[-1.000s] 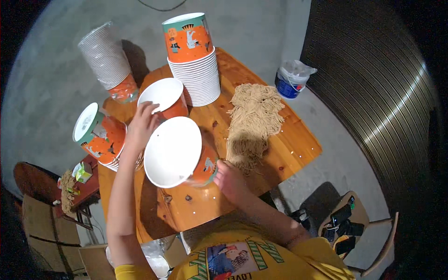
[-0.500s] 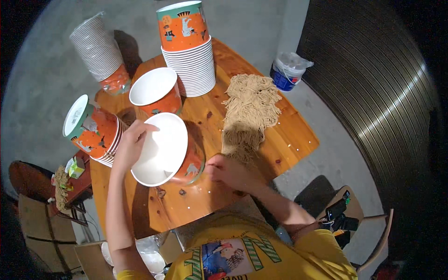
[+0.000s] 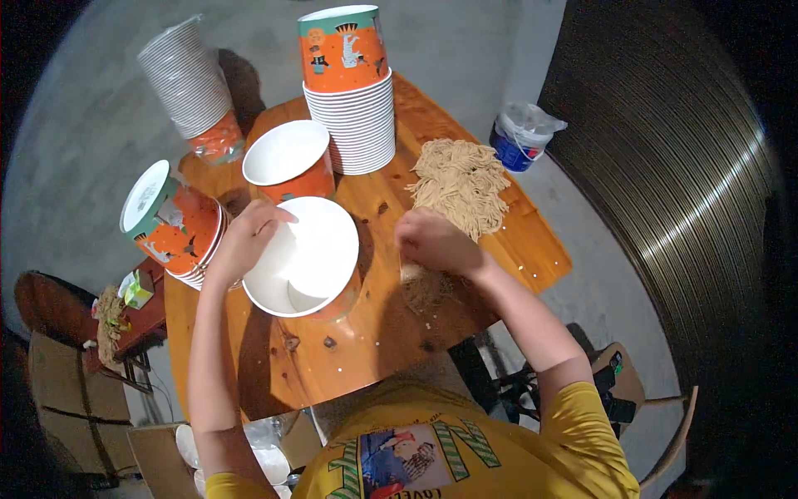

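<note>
My left hand [image 3: 245, 243] grips the near left rim of a large paper bucket [image 3: 309, 241], white inside and orange outside, thumb over the edge. The bucket leans with its mouth toward me, and nothing shows inside but a shadow. To its right, my right hand [image 3: 435, 241] is closed over the near end of a heap of tan noodle-like strands [image 3: 460, 179]. Whatever is in its fingers, if anything, is hidden. Behind the held bucket stands another paper bucket [image 3: 287, 152], its white inside showing.
A tall stack of paper buckets [image 3: 349, 116] stands at the back, with a wrapped stack [image 3: 187, 79] to its left. Upturned buckets [image 3: 179, 220] lean at the table's left. A blue and white pail [image 3: 524, 137] stands beyond the right edge. Small white bits dot the wooden table [image 3: 349, 358].
My right hand has moved away from the bucket's side, up and right onto the strands. The bucket, still in my left hand, has tipped more upright and shifted slightly right.
</note>
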Available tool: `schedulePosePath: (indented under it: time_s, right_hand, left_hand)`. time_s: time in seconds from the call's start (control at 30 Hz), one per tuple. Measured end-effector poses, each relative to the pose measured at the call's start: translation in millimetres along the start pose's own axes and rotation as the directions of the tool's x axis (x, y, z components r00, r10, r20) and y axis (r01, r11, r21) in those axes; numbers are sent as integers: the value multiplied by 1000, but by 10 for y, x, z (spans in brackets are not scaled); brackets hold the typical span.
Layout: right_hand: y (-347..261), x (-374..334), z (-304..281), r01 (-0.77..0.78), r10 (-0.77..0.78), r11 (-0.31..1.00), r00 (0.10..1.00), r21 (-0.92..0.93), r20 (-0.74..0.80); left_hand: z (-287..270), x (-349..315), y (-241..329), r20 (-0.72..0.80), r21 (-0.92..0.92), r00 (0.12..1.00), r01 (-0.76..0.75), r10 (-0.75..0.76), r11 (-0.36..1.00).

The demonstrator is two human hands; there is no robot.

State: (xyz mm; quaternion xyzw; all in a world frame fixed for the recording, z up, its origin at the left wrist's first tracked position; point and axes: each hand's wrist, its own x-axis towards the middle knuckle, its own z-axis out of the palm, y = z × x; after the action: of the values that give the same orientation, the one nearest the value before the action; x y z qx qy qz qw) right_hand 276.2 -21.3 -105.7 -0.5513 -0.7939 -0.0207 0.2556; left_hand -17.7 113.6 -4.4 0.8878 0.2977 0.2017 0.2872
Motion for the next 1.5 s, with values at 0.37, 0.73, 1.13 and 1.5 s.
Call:
schedulePosePath:
  time_s: [0.37, 0.73, 1.13, 1.5]
  right_hand:
    - [-1024, 158, -898, 13, 60, 914, 984, 405, -168]
    - [-1085, -500, -595, -170, 292, 884, 928, 436, -230]
    - [-1492, -284, -92, 115, -9, 885, 973, 452, -230]
    - [-1743, -320, 11, -149, 184, 679, 982, 718, 30]
  left_hand:
    - [770, -726, 1439, -293, -336, 956, -114, 12, 935]
    - [1208, -1288, 976, -30, -528, 962, 216, -272, 822]
    - [1014, -1415, 804, 96, -495, 918, 379, -385, 782]
    - [795, -1483, 679, 324, -611, 910, 410, -259, 677]
